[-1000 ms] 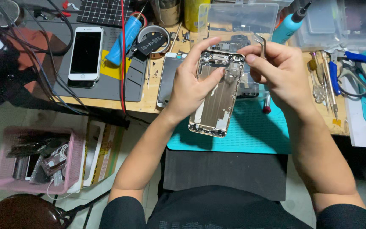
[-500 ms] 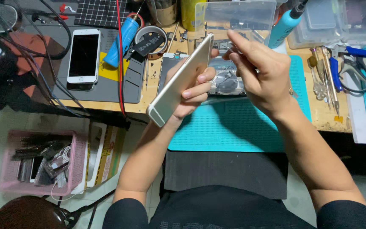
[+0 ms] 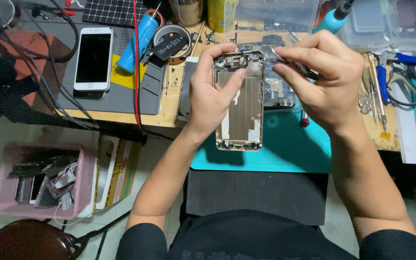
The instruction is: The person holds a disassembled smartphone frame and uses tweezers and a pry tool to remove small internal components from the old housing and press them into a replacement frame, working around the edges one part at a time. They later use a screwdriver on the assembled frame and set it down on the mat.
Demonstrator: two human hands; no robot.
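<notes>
My left hand point(image 3: 211, 92) grips an opened phone housing point(image 3: 240, 111), held upright over the teal mat point(image 3: 270, 149) with its bare metal inside facing me. My thumb lies across its upper left. My right hand point(image 3: 319, 79) pinches thin tweezers point(image 3: 294, 65), whose tip touches the top right corner of the housing. Another stripped phone part point(image 3: 281, 94) lies flat on the mat behind the housing, partly hidden by both hands.
A white phone point(image 3: 93, 58) lies on a grey mat at the left, beside a blue tool point(image 3: 138, 37) and a tape roll point(image 3: 169, 39). Scissors point(image 3: 412, 79), screwdrivers point(image 3: 376, 82) and clear boxes point(image 3: 275, 12) crowd the right. A pink basket point(image 3: 39, 180) of parts sits on the floor.
My left hand has turned the housing from its back facing me to its open inside facing me, and held it more upright. My right hand has stayed at its top edge.
</notes>
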